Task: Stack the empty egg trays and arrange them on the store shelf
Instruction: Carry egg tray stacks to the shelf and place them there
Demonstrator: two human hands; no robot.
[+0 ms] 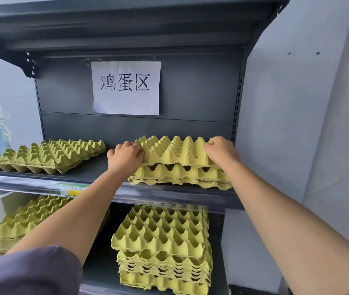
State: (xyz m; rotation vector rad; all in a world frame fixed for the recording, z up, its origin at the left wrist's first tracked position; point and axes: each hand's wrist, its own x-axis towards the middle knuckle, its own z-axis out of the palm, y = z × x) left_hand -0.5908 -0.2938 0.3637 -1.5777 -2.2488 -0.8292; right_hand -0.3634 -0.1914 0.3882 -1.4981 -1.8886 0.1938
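1. Head view, the task's thing: the top egg tray sits on the right-hand stack on the upper shelf. It lies roughly level with its peaks up. Its front edge runs left to right, parallel to the shelf's front lip. Dark gaps show under that edge, so it is not fully nested.
2. Grips: the left grip, a bare hand, has its fingers curled over the tray's left edge. The right grip has its fingers curled over the right edge near the back corner. Both hold this one tray between them.
3. Material and shape: the trays are yellow-green moulded pulp, matte and rough, with ragged edges. Each has rows of cone-like peaks and cup hollows.
4. Other trays: a low left stack lies turned at an angle on the same shelf, well apart. Below, a taller lower stack sits unevenly, and another pile shows behind the left forearm.
5. Surroundings: the shelf is dark grey metal. A white paper sign with black characters hangs on its back panel. A purple-grey sleeve shows at the lower left.
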